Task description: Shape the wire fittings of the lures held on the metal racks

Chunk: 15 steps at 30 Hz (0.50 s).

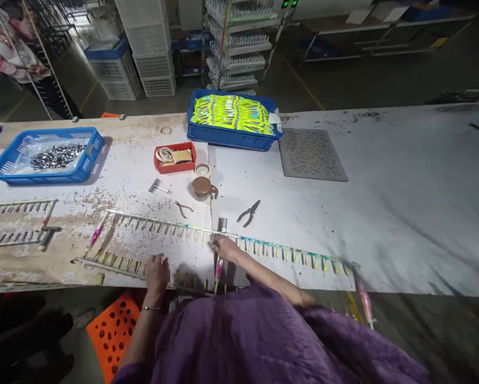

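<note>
From my remote seat I look down on a long table (383, 213) under a pale, speckled cover, running the whole width of the scene. At its far edge sits a blue crate (233, 137) heaped with yellow-green packets, and far left a blue tray (7, 165) holds dark metal bits. Right of the crate lies a grey patterned mat (311, 154). Nearest me, a long rack (271, 246) hung with small coloured lures stretches from centre-left toward the right, with a second rack (111, 261) closer to the near edge. A small red tray (175, 166) of tape rolls sits beside the crate, a brown mug (202, 188) near it, and black pliers (248, 213) lie just beyond the long rack. My right hand (225, 247) rests on the long rack at mid-table, fingers pinched on something too small to tell apart. My left hand (156, 272) presses fingers-down on the second rack; whether it grips anything I cannot tell. A pink lure (218, 268) lies between the hands.
</note>
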Available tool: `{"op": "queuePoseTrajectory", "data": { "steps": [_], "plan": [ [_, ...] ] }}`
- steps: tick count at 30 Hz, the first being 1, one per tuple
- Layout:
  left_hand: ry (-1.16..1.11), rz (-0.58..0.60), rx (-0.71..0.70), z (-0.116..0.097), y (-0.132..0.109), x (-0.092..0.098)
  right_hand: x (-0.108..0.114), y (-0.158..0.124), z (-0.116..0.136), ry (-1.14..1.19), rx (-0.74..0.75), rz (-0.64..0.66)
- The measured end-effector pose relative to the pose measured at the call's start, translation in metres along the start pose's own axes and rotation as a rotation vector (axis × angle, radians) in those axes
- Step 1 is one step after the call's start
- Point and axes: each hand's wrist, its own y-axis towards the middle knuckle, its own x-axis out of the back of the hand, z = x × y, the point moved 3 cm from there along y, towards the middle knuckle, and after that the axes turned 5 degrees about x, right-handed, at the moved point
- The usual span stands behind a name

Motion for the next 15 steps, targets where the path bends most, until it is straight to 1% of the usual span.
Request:
{"op": "queuePoseTrajectory", "data": {
  "steps": [2,4,5,7,10,12,15],
  "plan": [
    [-0.074,0.082,-0.056,-0.035,0.005,-0.018,0.004,0.01,0.002,-0.004,0.023,0.0],
    [-0.111,0.14,-0.09,-0.067,0.015,-0.038,0.008,0.023,0.005,-0.012,0.032,-0.014],
    [-0.119,0.162,-0.095,-0.08,0.021,-0.048,0.01,0.031,0.007,-0.019,0.033,-0.022],
    [-0.12,0.191,-0.078,-0.1,0.034,-0.065,0.013,0.047,0.009,-0.037,0.031,-0.029],
    [-0.101,0.229,-0.007,-0.116,0.052,-0.082,0.014,0.069,0.01,-0.057,0.037,-0.009],
    [-0.098,0.254,0.027,-0.12,0.061,-0.088,0.013,0.081,0.011,-0.061,0.048,0.017],
    [-0.123,0.278,0.042,-0.122,0.067,-0.093,0.009,0.094,0.011,-0.056,0.06,0.062]
  ]
}}
